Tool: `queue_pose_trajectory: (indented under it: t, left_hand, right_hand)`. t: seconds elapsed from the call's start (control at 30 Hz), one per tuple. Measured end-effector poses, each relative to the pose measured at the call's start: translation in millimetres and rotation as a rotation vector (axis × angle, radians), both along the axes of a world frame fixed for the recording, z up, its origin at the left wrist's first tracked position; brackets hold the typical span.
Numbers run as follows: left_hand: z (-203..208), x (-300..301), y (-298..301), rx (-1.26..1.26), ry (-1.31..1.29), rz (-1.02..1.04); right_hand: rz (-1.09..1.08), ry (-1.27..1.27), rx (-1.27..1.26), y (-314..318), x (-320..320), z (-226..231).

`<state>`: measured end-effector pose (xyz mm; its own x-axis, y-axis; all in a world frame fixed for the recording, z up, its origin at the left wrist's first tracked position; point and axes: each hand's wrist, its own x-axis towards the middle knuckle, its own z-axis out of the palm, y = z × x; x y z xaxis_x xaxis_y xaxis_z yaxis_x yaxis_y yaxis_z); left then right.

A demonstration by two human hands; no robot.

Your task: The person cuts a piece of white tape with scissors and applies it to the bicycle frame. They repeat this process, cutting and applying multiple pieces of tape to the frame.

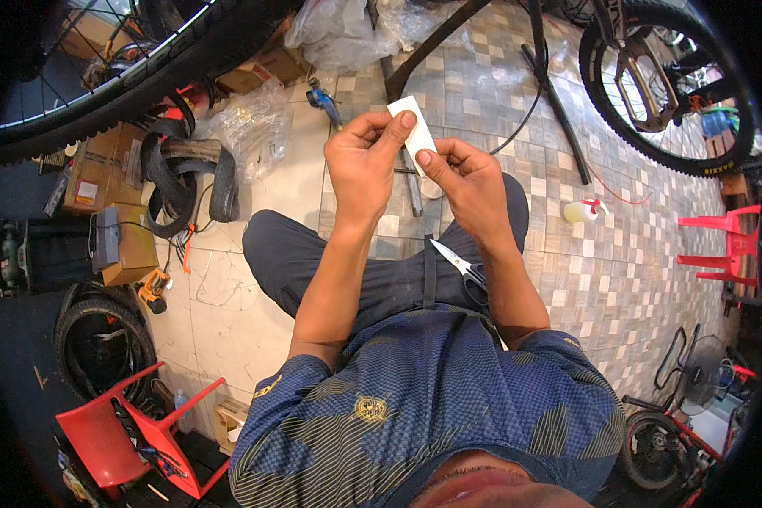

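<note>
A small white rectangular strip point(410, 135) is held out ahead of me between both hands; its exact kind I cannot make out. My left hand point(366, 157) pinches its upper end, thumb on top. Lower down, my right hand point(464, 182) grips the other end between thumb and fingers. Scissors point(459, 265) with black handles and bare blades lie on my lap, under my right forearm. Just beyond my hands, a dark tube point(413, 193) rests on the floor, partly hidden.
Bicycle wheels stand at the upper left point(144, 93) and upper right point(597, 76). A bottle with a red nozzle point(582, 211) is on the tiles to the right. Black tyre strips point(220, 186), plastic wrap point(254, 127) and a red chair point(102, 432) are to the left; a red stool point(732, 245) stands far right.
</note>
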<state>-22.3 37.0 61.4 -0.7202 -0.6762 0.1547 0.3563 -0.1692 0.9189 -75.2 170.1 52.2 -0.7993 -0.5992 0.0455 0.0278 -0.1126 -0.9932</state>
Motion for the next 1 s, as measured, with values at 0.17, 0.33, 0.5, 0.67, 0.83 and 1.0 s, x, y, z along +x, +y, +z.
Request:
queue_pose_trajectory:
  t: [0.17,0.33,0.5,0.67,0.83,1.0]
  left_hand:
    - [-2,-3,-1,0.058,0.057,-0.028]
    - [-3,-4,-3,0.066,0.033,-0.024]
    - [-7,-7,-5,0.112,0.046,-0.044]
    - [6,-6,-4,0.033,0.000,-0.134]
    - [0,-10,-10,0.142,0.061,-0.182]
    - [-2,-14,-3,0.183,0.087,-0.080]
  right_hand:
    - [0.022,-0.018,-0.013,-1,-4,1]
    - [0.029,-0.039,-0.032,-3,-7,-3]
    - [0.022,0.009,-0.002,-4,-6,4]
    - [0.002,0.046,0.011,-5,-7,4]
    - [0.021,0.009,0.005,-8,-2,6]
    - [-0.003,0.016,-0.004,-10,4,10]
